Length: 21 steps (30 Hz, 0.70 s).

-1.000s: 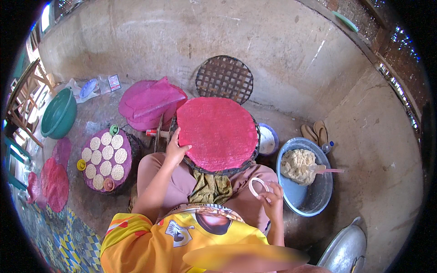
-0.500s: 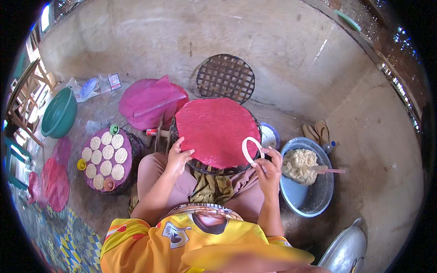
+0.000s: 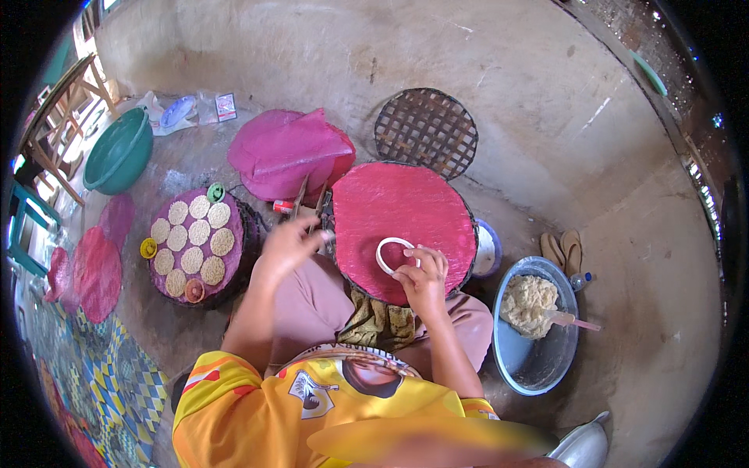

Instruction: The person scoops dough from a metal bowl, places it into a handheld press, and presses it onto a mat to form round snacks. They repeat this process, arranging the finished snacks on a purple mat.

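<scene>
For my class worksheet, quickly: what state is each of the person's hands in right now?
Left hand: blurred beside the red sheet; open or closed cannot be told.
Right hand: closed on the white ring.

"What colour is the ring [image 3: 380,256]?"
"White. The sheet [image 3: 390,199] is pinkish red."
"And the tub [image 3: 516,355]?"
"Blue, the dough [image 3: 529,300] cream, the basin [image 3: 118,156] green."
"Any patterns?"
"The mat [image 3: 121,382] has blue, yellow and grey diamonds; the shirt [image 3: 250,413] mixes yellow with orange."
</scene>
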Each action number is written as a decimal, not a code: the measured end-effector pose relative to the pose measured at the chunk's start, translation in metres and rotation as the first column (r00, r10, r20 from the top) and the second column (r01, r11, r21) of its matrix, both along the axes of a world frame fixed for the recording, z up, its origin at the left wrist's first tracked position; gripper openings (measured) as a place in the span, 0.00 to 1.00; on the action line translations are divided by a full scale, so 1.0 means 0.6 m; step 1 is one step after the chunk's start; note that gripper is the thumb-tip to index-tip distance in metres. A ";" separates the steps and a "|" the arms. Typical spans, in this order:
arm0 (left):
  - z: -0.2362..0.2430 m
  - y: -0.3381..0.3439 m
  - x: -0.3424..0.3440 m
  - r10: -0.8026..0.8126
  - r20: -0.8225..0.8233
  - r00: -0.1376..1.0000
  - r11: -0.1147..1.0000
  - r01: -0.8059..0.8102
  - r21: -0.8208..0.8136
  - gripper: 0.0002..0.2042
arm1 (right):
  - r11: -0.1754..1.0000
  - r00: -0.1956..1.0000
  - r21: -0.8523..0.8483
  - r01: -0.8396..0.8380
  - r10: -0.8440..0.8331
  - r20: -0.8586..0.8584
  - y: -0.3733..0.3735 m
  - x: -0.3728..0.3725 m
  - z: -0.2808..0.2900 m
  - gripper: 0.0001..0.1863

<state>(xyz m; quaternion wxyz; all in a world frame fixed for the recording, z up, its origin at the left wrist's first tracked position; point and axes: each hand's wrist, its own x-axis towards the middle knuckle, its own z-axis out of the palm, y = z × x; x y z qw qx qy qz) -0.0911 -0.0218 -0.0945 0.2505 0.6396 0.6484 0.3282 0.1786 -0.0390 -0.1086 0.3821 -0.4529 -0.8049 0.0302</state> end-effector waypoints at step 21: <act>-0.313 0.297 -0.169 -0.295 -0.628 0.720 0.929 0.062 -0.365 0.15 | 0.972 1.000 -0.235 0.008 -0.002 0.025 0.018 -0.054 -0.013 0.08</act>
